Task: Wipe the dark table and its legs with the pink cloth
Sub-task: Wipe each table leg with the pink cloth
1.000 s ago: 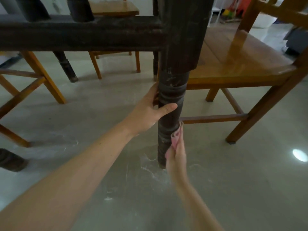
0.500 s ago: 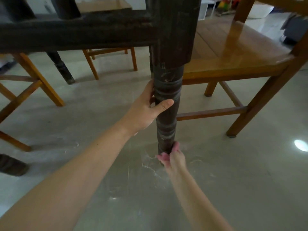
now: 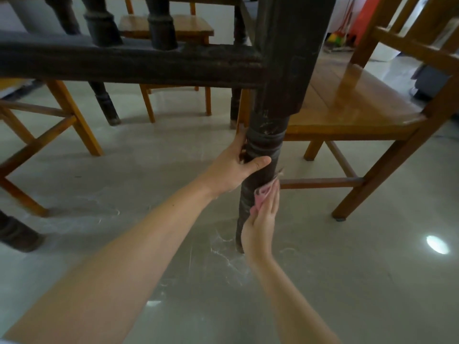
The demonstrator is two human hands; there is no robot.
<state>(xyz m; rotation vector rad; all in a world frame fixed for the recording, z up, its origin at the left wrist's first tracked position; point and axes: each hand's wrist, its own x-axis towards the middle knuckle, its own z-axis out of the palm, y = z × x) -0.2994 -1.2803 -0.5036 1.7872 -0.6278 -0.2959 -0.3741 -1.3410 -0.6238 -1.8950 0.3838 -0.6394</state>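
I look from low down at the dark table's near leg [image 3: 263, 145], a turned post with rings that reaches the floor. My left hand [image 3: 236, 167] grips this leg just under the rings, thumb across the front. My right hand [image 3: 262, 224] presses the pink cloth [image 3: 263, 196] against the leg's lower right side, fingers straight and pointing up. Only a crumpled part of the cloth shows above and left of the fingers. The table's dark side rail [image 3: 124, 63] runs left from the leg.
A brown wooden chair [image 3: 352, 108] stands close on the right, its rung right behind the leg. More wooden chairs [image 3: 62, 115] stand left and behind. Other dark table legs [image 3: 104, 105] stand further back. The grey floor [image 3: 347, 281] shows white scuff marks.
My right hand with the cloth slid down to the foot of the leg, then back up to its lower middle. The view tilted up a little. My left hand kept its grip.
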